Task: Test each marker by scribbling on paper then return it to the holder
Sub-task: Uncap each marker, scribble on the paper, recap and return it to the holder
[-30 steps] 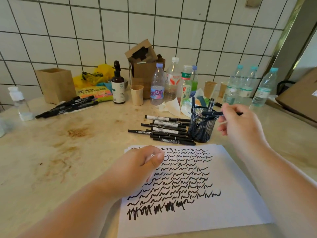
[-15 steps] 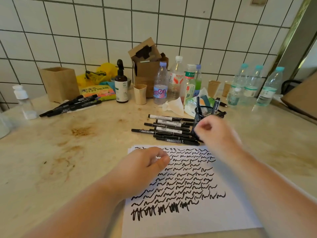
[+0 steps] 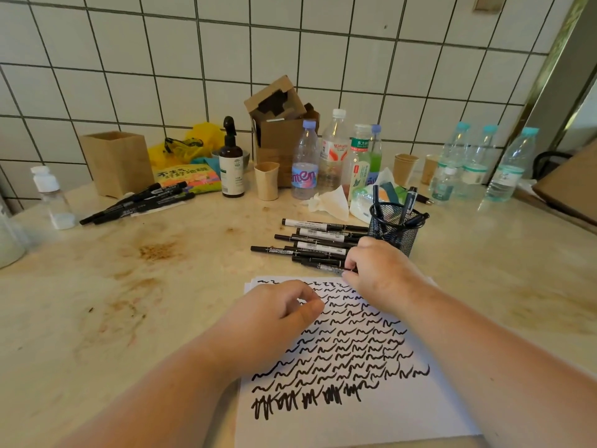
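Note:
A white paper [image 3: 403, 412] covered in black scribbles lies in front of me. Beyond its top edge lie several black markers [image 3: 310, 245] side by side. To their right stands a black mesh holder [image 3: 395, 229] with three markers upright in it. My right hand [image 3: 378, 273] is down at the pile's near right end, fingers curled and pinching the end of the nearest marker [image 3: 326, 268]. My left hand [image 3: 274, 315] rests on the paper's upper left corner with fingers loosely curled and thumb against the forefinger, holding nothing I can see.
Another bunch of black markers [image 3: 139, 202] lies at the left by a wooden box [image 3: 118, 163]. Along the tiled wall stand a brown pump bottle [image 3: 231, 169], cardboard boxes [image 3: 281, 137], paper cups and several plastic bottles [image 3: 336, 156]. A crumpled tissue [image 3: 329, 203] lies behind the pile.
My right hand put a marker into the holder, then came down left to the pile and took hold of the nearest marker. The left hand stayed on the paper.

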